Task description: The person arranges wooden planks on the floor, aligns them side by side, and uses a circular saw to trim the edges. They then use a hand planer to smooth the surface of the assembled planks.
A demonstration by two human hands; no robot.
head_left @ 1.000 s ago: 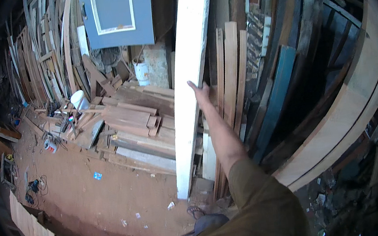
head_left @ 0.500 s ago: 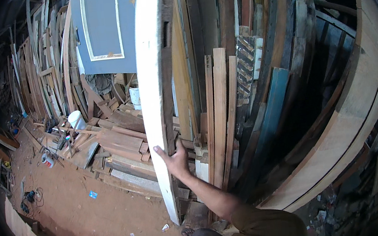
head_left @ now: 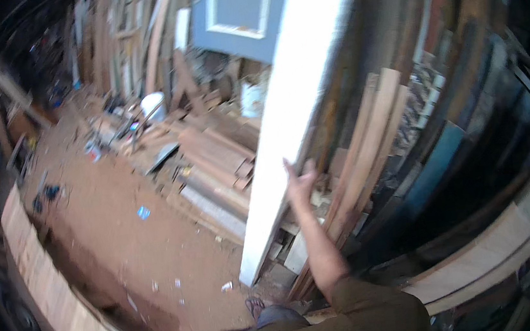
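- Head view: the right hand (head_left: 299,184) has its fingers spread flat against the right edge of a tall white board (head_left: 291,104), wrapped loosely round that edge rather than clenched. The left hand is out of sight.
- The board stands tilted at the middle of the scene, its foot on the dirt floor (head_left: 158,254). With one hand steadying it, the foot could skid and the board topple left.
- Painted smooth white against rough bare planks (head_left: 365,135) leaning just right of it; a blue panel (head_left: 242,6) stands far behind.
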